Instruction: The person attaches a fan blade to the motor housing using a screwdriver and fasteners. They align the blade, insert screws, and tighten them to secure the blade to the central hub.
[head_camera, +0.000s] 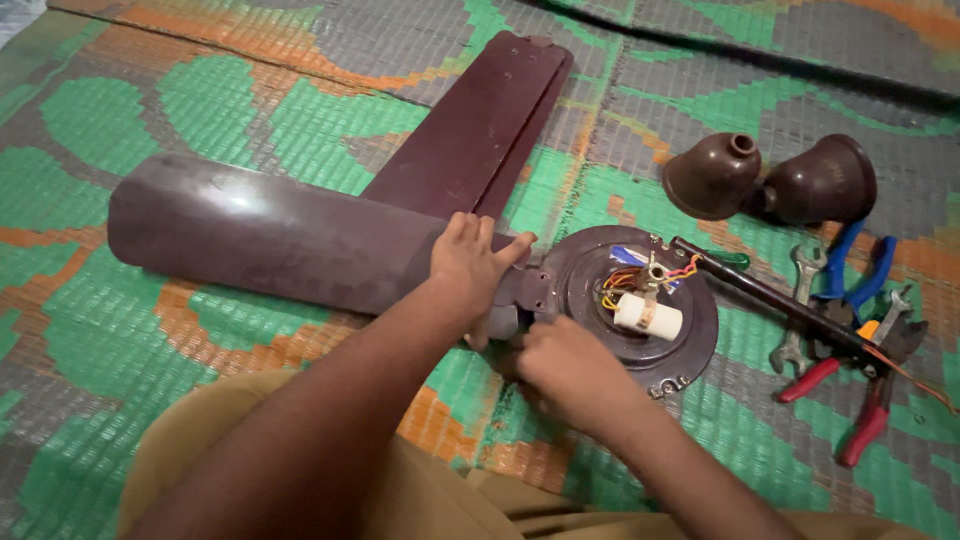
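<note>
The fan blade (260, 235) lies flat at centre-left, long axis running out to the left edge, root end pointing right at the motor hub (630, 300). Your left hand (470, 270) presses open-palmed on that root; your right hand (560, 365) is curled at the joint, grip hidden. Spare blades (480, 125) point to the top.

dark brown fan blade (260, 235) lies flat on the mat, its bracket end meeting the round motor hub (640, 300).
</note>
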